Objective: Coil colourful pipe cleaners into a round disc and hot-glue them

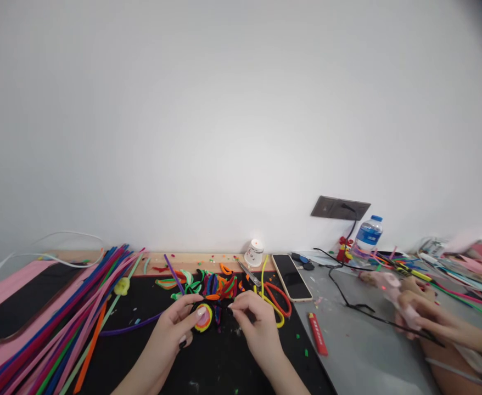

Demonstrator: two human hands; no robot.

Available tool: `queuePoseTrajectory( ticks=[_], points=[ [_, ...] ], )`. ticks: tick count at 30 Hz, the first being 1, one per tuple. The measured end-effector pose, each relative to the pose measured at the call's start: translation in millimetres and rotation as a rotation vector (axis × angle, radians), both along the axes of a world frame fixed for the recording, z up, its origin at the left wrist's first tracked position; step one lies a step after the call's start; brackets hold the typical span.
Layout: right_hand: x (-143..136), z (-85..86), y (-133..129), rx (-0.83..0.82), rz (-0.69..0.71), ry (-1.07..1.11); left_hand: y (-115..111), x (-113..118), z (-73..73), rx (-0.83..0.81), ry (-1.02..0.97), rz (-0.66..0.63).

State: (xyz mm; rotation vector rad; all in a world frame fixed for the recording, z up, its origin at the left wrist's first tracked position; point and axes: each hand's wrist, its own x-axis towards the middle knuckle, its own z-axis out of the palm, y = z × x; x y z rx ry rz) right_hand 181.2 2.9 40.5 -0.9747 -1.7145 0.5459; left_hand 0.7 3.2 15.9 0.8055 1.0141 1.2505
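One coiled chenille-stem disc (pixel 203 319): round, fuzzy; pink centre, bands of yellow and orange-red, dark outer edge. Face turned towards the wearer, partly covered by the thumb. Pinched in the left hand (pixel 178 322), over the black mat (pixel 212 367).

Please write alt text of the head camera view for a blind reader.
The left hand holds a round, colourful disc over a black mat; the right hand is beside it. Nearby lie fuzzy stems and a phone; another person's hand holds a pink tool.
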Motion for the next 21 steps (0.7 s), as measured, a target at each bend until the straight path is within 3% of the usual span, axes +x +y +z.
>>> queuePoseTrajectory(
  ticks=[21],
  points=[
    [-9.8,-3.4,-7.8,0.052,0.028,-0.047,-2.7,-0.4,3.8,-0.037,-0.011,0.019]
  ],
)
